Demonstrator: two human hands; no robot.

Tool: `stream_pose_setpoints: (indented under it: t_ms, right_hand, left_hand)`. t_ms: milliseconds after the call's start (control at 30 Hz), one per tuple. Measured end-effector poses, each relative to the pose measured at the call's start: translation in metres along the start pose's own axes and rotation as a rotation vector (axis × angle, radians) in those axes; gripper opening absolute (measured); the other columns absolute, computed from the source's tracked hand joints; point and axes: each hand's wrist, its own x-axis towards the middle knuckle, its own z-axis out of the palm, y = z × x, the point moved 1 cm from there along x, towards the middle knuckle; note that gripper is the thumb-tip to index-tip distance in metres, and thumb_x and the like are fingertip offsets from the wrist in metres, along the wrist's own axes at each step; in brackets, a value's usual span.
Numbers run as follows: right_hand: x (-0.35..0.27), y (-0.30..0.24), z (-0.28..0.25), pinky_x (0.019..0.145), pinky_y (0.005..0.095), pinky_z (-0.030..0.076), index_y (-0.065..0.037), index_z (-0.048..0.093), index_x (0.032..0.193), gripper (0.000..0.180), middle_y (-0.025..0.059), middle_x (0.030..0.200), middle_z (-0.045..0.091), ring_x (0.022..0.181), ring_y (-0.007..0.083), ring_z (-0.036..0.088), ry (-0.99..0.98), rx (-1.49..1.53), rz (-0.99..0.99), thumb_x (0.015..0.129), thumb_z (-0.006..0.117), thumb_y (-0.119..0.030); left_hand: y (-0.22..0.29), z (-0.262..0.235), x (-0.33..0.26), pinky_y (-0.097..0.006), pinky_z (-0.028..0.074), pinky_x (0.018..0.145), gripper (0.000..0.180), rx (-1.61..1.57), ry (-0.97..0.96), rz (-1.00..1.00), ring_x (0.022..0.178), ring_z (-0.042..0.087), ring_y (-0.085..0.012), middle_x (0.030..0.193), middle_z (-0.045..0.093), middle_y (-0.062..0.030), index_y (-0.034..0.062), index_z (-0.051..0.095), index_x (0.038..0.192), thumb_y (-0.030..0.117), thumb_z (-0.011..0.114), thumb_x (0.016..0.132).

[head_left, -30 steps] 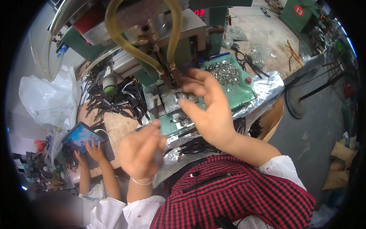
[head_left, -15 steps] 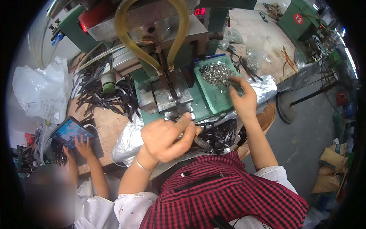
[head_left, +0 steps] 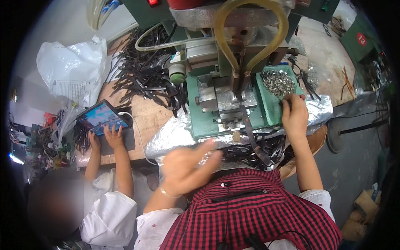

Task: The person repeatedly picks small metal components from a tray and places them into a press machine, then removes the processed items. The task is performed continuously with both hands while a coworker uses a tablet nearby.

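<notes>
My left hand [head_left: 187, 168] is blurred by motion in front of the machine's green base [head_left: 204, 127]. Its thumb and forefinger look apart, with nothing seen between them. My right hand [head_left: 296, 116] is at the right side of a green tray [head_left: 273, 112], fingers curled in a pinch; anything between the fingertips is too small to make out. Small shiny metal pieces [head_left: 278, 83] are heaped in the tray. From the metal die block [head_left: 233, 98] under the press, a dark strap [head_left: 251, 135] hangs down toward my lap.
Dark straps [head_left: 146, 77] lie piled left of the machine, and more straps [head_left: 268, 146] lie below its base. A yellowish tube [head_left: 221, 31] loops in front of the press. At left, another person's hands [head_left: 112, 135] touch a tablet [head_left: 100, 116] near a white plastic bag [head_left: 75, 68].
My left hand has moved away from the die, leaving the strap hanging there. My right hand's fingers have drawn back from the heaped metal pieces and curled together. The whole view has shifted.
</notes>
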Motion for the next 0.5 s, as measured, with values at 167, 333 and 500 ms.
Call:
stream_pose_setpoints:
  t_ms: [167, 333, 500]
  right_hand:
    - [0.013, -0.021, -0.004, 0.086, 0.0391, 0.054, -0.002, 0.071, 0.112, 0.02, 0.0149, 0.104, 0.074, 0.094, 0.0301, 0.071, 0.023, 0.21, 0.125, 0.092, 0.07, -0.006]
    - [0.019, -0.03, 0.0, 0.086, 0.0365, 0.054, -0.001, 0.074, 0.102, 0.012, 0.0133, 0.097, 0.075, 0.091, 0.0291, 0.072, 0.082, 0.228, 0.011, 0.09, 0.072, -0.004]
    - [-0.008, -0.003, -0.021, 0.08, 0.0425, 0.053, -0.005, 0.074, 0.097, 0.01, 0.0131, 0.095, 0.072, 0.09, 0.0343, 0.068, 0.174, 0.078, 0.026, 0.086, 0.072, -0.006]
  left_hand:
    - [-0.066, -0.034, 0.015, -0.033, 0.057, 0.079, 0.024, 0.16, 0.315, -0.397, 0.091, 0.072, -0.0254, 0.104, 0.075, -0.0166, -0.0044, 0.072, 0.107, -0.015, 0.071, 0.085]
    - [-0.171, 0.035, -0.017, -0.041, 0.05, 0.08, 0.021, 0.675, -0.334, -0.37, 0.092, 0.06, -0.0319, 0.099, 0.065, -0.0119, 0.0061, 0.077, 0.097, 0.004, 0.07, 0.077]
    - [-0.211, 0.061, -0.075, -0.045, 0.051, 0.082, 0.022, 0.449, -0.173, -0.399, 0.093, 0.061, -0.0349, 0.099, 0.065, -0.0128, 0.0058, 0.075, 0.098, 0.002, 0.07, 0.077]
